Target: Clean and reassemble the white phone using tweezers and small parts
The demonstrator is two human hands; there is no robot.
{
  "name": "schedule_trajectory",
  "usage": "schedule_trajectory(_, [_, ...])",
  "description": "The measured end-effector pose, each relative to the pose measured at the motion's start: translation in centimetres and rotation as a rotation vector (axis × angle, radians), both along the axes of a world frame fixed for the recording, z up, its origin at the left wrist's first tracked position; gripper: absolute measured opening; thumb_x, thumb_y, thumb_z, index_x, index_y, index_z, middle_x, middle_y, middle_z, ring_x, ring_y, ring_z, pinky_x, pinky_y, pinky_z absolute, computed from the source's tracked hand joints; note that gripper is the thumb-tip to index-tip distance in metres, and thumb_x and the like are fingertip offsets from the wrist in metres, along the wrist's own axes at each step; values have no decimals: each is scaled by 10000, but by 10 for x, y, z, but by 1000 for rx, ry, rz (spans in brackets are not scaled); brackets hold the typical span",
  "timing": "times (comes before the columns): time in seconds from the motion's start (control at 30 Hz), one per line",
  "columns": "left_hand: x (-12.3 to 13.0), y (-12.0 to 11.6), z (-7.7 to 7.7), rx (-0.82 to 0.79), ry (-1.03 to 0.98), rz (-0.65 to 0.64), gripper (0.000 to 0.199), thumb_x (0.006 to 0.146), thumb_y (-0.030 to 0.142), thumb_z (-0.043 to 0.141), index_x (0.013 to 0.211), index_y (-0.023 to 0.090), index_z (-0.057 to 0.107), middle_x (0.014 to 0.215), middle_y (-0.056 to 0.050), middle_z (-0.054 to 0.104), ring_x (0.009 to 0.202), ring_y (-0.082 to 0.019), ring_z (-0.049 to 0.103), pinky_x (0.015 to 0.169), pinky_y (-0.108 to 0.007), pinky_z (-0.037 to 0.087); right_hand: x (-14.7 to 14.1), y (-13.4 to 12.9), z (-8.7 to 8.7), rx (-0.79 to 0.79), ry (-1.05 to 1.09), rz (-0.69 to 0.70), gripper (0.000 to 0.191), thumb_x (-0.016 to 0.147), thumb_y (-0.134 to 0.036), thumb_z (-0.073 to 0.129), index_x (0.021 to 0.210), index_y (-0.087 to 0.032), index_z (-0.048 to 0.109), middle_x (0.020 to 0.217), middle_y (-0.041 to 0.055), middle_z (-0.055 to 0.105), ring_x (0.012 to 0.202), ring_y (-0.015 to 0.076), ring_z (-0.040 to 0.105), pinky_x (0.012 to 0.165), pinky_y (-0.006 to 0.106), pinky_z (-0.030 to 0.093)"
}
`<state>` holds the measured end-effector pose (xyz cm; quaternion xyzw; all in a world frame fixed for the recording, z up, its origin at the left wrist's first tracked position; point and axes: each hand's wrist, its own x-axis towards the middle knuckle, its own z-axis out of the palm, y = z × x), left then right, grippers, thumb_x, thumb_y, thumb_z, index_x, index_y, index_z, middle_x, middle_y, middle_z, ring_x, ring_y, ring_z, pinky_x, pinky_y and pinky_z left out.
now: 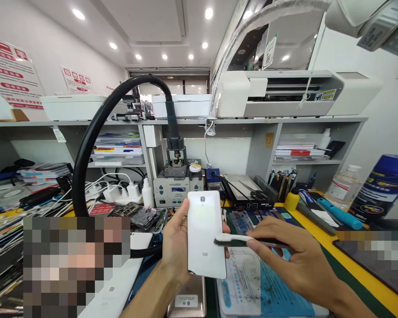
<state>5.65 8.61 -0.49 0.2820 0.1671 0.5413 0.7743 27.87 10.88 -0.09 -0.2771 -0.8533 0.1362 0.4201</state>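
A white smartphone is held upright in my left hand, its back with the camera and a MI logo facing me. The thumb lies along its left edge and fingertips show at its right edge. In my right hand is a toothbrush with a white head and dark bristles, pinched between thumb and fingers. Its bristles are at the middle right of the phone's back; whether they press on it I cannot tell. Beneath the phone lies a gold-coloured device with a white label.
A blue and white plastic case lies under my right hand. Behind stand a hot-air rework station with a thick black hose, and circuit boards. A blue spray can and clear bottle stand at right.
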Motion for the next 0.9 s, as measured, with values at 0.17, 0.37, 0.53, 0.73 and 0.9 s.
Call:
schedule_trajectory(0.17, [1,1,1,18,-51,-40,634,911,611,356,1134,99,655,868,-158,708,723,-289,677,675,-396,522,-1,0,-2,34,-26,13,102,914,-207,602,980,-228,678,836,47,676,647,154,561,496,256,417])
schedule_trajectory(0.37, [2,0,2,16,39,15,646,904,631,334,1012,93,674,815,-150,686,638,-272,650,629,-396,507,0,0,-4,97,-55,9,104,910,-184,611,991,-229,656,844,30,674,678,148,569,541,261,414])
schedule_trajectory(0.53, [4,-1,3,21,97,62,639,901,624,343,1024,90,671,823,-156,681,609,-268,627,630,-417,496,4,-1,-5,80,-93,2,88,909,-196,612,981,-233,647,845,17,670,692,143,575,565,263,417])
schedule_trajectory(0.73, [6,-2,6,4,101,87,626,903,614,344,1029,99,678,805,-151,680,593,-254,618,604,-402,501,3,0,-3,61,-89,1,71,915,-211,603,963,-233,651,811,8,659,646,132,546,539,261,394])
schedule_trajectory(0.9, [6,-2,6,9,97,78,638,909,606,336,1011,80,683,799,-158,678,596,-252,616,608,-399,503,3,0,-1,4,-109,14,70,922,-229,596,941,-244,661,810,-2,660,648,124,549,548,249,402])
